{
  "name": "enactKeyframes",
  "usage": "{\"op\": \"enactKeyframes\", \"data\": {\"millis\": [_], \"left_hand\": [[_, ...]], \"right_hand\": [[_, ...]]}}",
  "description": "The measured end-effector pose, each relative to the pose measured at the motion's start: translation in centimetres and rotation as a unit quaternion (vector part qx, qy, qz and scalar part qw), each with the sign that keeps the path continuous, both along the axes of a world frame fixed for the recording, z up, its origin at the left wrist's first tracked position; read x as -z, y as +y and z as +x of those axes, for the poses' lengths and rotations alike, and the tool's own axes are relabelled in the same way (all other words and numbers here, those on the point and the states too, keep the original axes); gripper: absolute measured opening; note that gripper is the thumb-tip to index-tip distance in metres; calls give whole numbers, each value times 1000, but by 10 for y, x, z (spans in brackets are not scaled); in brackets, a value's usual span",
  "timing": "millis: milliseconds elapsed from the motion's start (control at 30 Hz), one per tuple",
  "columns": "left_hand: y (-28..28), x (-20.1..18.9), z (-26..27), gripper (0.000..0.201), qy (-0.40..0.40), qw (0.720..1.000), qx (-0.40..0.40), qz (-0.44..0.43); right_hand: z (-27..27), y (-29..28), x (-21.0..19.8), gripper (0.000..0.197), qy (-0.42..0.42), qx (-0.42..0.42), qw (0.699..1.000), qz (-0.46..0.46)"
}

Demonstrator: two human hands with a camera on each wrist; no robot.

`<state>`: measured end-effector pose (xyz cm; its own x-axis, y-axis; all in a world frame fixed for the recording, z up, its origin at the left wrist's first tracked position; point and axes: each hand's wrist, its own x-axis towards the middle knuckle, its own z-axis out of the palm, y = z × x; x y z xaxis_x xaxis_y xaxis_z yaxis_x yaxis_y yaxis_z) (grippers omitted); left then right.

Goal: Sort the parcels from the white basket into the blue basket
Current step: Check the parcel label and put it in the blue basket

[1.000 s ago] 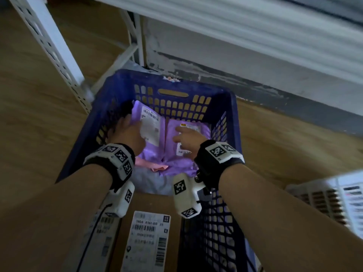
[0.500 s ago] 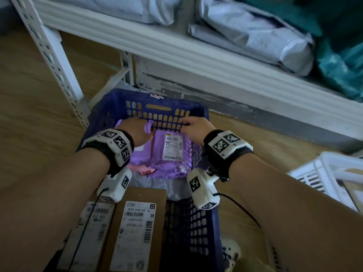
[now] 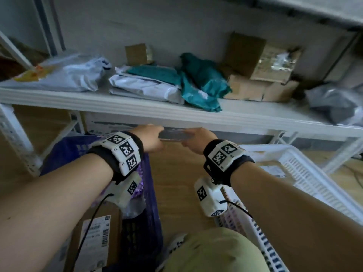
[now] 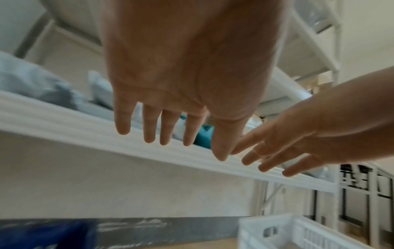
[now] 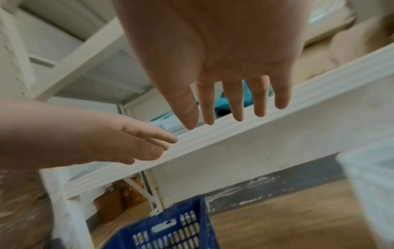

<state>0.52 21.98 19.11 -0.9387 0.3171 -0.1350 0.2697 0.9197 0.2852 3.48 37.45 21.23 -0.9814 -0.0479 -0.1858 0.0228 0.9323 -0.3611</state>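
Note:
The blue basket (image 3: 64, 152) stands on the floor at the lower left. It holds a cardboard parcel with a white label (image 3: 94, 238) and purple bags (image 3: 137, 193), mostly hidden behind my left wrist. At the right is the white basket (image 3: 298, 169), with a pale labelled parcel (image 3: 275, 170) blurred inside. My left hand (image 3: 152, 138) and right hand (image 3: 193, 141) hover side by side above the floor gap between the baskets. In the wrist views the left hand (image 4: 172, 134) and right hand (image 5: 234, 116) have straight, spread fingers and hold nothing.
A white metal shelf (image 3: 176, 112) runs across just beyond my hands, with grey bags (image 3: 145, 89), teal bags (image 3: 200, 85) and cardboard boxes (image 3: 255, 89) on it. Its upright post (image 3: 13, 134) stands at the left. Wooden floor (image 3: 176, 183) lies between the baskets. My knee (image 3: 212, 250) is at the bottom.
Both hands let go of the purple parcels, rose out of the blue basket and moved right, fingers spread. The head view swung up toward the shelf and the white basket.

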Motion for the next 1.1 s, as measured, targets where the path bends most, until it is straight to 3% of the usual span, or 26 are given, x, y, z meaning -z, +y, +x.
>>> {"op": "enactKeyframes", "data": {"millis": [67, 200, 367, 500, 733, 1000, 1100], "left_hand": [[36, -21, 13, 22, 7, 999, 31, 8], [118, -47, 41, 54, 24, 995, 87, -28], [218, -61, 80, 41, 24, 983, 182, -16], [280, -54, 112, 54, 32, 972, 234, -14], [345, -10, 125, 52, -10, 960, 279, -7], [403, 65, 83, 39, -78, 959, 271, -23], [423, 89, 66, 48, -111, 959, 259, -11]], "right_hand": [[24, 31, -17, 44, 12, 33, 999, -7], [79, 99, -40, 40, 26, 89, 996, -7], [136, 185, -40, 45, 48, 198, 978, -33], [175, 248, -31, 44, 36, 261, 964, -34], [199, 317, 20, 36, 20, 341, 937, -74], [168, 370, 78, 29, -29, 390, 910, -135], [161, 396, 97, 25, -38, 424, 891, -161]]}}
